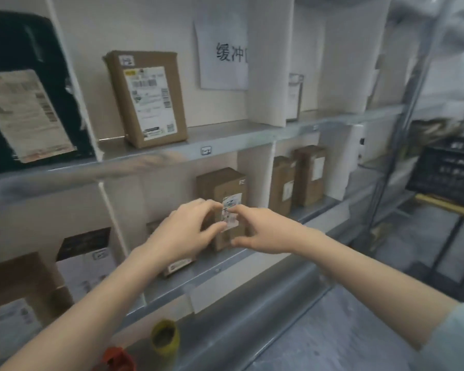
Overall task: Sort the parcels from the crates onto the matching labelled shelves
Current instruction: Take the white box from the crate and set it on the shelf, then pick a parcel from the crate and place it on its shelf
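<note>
Forearms in from six o'clock: left hand and right hand grasp a parcel on the shelf; several already placed, three o'clock crate probably pending.

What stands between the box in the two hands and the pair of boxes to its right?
An upright white divider beside the box; the head view shows it.

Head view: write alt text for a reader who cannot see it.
The left hand and right hand hold an upright cardboard box on the middle shelf of a metal rack. A larger box stands on the shelf above, near a handwritten paper sign; two more boxes stand in the bay to the right.
</note>
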The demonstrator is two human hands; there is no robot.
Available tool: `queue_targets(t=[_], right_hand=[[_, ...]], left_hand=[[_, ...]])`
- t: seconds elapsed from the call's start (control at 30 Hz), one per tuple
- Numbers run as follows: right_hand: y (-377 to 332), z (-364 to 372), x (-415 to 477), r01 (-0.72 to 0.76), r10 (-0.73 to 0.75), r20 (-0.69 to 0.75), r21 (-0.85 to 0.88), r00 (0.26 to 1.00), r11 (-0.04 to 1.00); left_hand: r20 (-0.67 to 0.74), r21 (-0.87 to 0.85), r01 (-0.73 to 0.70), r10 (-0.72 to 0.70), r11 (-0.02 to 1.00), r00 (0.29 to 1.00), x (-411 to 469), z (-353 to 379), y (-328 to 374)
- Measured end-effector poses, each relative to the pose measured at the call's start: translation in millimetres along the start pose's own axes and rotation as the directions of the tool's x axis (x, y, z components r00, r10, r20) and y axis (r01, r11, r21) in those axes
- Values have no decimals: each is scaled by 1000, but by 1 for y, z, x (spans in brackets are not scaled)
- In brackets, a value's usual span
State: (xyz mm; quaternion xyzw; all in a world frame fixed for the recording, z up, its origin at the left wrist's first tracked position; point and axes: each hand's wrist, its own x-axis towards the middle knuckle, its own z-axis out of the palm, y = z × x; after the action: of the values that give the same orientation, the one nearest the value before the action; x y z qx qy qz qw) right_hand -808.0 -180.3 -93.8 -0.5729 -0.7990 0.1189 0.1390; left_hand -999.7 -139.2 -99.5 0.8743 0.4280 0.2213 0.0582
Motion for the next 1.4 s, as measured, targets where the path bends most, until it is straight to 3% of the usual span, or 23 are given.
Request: queue_targets(t=[0.3,0.53,0.7,0.97,1.2,1.4], right_hand=[[219,-125,-122,-306,302,-131,-11,944,952],[363,-191,-212,-496,486,-232,18,843,868],[464,-214,-255,-629,606,-330,45,724,776],[632,-284,-284,-845,757,-398,-107,519,523],[750,-346,-334,-912,825,-474,101,307,397],[865,-386,-379,-936,837,-502,134,220,326]], left_hand=[[95,-142,-295,310,945,946,186,108,196],[172,-254,-405,453,879,875,299,194,321],[224,-278,-486,548,828,806,383,260,386],[247,-179,-671,693,720,677,557,359,509],[240,-464,-647,789,605,566,676,434,635],[240,-540,-637,826,550,510,746,508,734]])
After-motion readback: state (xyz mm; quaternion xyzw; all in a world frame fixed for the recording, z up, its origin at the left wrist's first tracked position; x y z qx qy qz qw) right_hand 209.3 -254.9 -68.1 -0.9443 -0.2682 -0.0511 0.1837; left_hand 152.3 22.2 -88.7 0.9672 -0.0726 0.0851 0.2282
